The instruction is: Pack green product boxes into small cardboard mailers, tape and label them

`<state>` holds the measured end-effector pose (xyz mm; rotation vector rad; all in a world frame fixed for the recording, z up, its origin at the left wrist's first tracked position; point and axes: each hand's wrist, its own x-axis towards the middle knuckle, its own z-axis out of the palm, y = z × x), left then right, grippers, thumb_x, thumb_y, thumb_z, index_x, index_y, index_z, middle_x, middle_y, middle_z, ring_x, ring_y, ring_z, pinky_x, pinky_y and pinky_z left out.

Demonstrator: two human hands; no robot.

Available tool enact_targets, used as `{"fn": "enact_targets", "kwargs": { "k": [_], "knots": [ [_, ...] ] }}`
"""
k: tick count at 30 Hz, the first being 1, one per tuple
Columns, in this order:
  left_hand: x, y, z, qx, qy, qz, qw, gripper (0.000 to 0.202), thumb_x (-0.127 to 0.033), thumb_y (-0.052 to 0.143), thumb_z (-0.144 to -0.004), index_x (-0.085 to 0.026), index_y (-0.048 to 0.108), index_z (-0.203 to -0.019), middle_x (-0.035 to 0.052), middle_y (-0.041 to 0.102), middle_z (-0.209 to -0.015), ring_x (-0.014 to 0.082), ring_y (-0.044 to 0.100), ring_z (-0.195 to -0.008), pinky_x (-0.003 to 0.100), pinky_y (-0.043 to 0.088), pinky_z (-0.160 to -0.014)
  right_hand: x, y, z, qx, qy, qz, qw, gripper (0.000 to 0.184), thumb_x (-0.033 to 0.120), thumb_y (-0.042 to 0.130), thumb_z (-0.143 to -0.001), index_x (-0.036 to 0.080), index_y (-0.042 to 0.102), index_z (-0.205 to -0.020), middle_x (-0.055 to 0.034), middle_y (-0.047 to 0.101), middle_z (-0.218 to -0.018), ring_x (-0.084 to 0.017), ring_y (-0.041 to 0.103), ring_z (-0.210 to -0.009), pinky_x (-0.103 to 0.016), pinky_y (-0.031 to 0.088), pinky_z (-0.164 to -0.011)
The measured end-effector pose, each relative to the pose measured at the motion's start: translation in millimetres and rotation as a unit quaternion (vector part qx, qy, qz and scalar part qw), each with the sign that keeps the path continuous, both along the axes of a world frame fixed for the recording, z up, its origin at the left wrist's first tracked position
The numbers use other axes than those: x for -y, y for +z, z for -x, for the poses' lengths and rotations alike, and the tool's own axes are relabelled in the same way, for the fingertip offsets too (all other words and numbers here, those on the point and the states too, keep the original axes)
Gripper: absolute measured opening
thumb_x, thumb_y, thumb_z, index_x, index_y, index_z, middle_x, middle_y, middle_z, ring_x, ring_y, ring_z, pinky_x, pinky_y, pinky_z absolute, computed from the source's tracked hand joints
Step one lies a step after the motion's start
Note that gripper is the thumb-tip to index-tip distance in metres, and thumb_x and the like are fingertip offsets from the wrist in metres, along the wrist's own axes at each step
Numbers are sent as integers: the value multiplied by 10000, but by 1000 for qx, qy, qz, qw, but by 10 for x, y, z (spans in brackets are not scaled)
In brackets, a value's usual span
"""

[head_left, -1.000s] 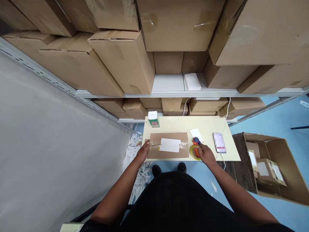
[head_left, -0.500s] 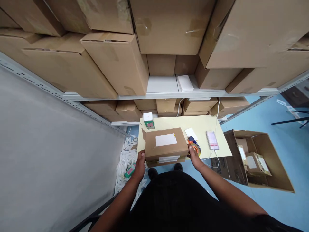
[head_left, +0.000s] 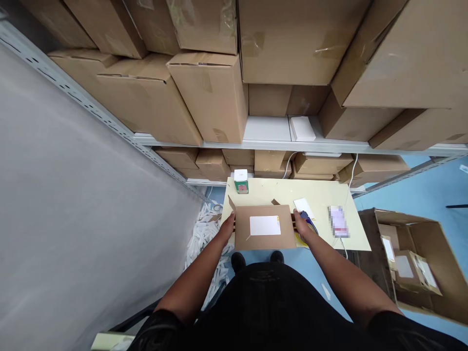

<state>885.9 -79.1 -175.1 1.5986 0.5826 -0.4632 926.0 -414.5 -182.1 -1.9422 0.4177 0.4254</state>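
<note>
A flat brown cardboard box [head_left: 265, 234] with a white label [head_left: 265, 225] on top is over the near edge of the small cream table [head_left: 321, 192]. My left hand [head_left: 227, 227] grips its left end and my right hand [head_left: 302, 225] grips its right end. Small cardboard flaps stick up at the box's far corners. A roll of tape with an orange and blue dispenser [head_left: 308, 225] lies just right of my right hand, partly hidden by it.
On the table are a small white and green carton [head_left: 241, 181], a white card [head_left: 302, 206] and a blurred phone [head_left: 338, 221] on a cable. An open carton [head_left: 409, 258] stands on the blue floor at right. White paper strips [head_left: 203, 234] litter the floor at left. Shelves of cartons fill the back.
The box lay flat with taped labels up, my right hand on the tape roll. Both hands then lifted and turned it; now its single-label face is up, held at both ends.
</note>
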Motion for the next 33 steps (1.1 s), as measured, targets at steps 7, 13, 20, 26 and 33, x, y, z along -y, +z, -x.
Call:
{"fn": "enact_targets", "kwargs": {
  "k": [7,13,20,26,33],
  "knots": [
    [24,186,288,191,28,-53,980,646,-702,422,-963,-174,628,-1272,135,681,-1327,274,587,-1299,429,426,-1145,74,270,271,20,-27,-92,995,673,771,289,-946,273,654,-1216,-102,715,-1280,-292,659,-1190,-386,544,-937],
    [52,94,505,126,108,-38,985,613,-570,733,-840,-158,662,-1288,139,700,-1319,308,590,-1330,459,424,-1176,141,248,651,37,41,-88,995,563,672,609,-840,239,595,-1200,-75,730,-1168,-290,669,-1120,-374,540,-925],
    [152,1,399,72,163,-54,983,589,-479,800,-830,-151,669,-1302,153,668,-1386,307,565,-1378,438,440,-1182,-157,442,486,5,35,55,998,574,633,681,-795,235,558,-1189,-91,742,-1102,-304,700,-1027,-382,523,-880],
    [215,47,214,96,294,12,951,632,-422,741,-887,-169,561,-1437,120,610,-1472,252,548,-1395,407,432,-1186,-238,562,241,-46,35,137,989,620,744,505,-869,233,595,-1208,-107,751,-1075,-304,697,-997,-362,492,-808],
    [149,118,192,56,301,187,934,553,-332,820,-747,-206,672,-1265,82,714,-1305,267,669,-1215,425,545,-1028,-287,528,220,-62,1,132,989,667,762,367,-918,224,634,-1207,-156,725,-1181,-325,661,-1121,-404,488,-904]
  ]
}}
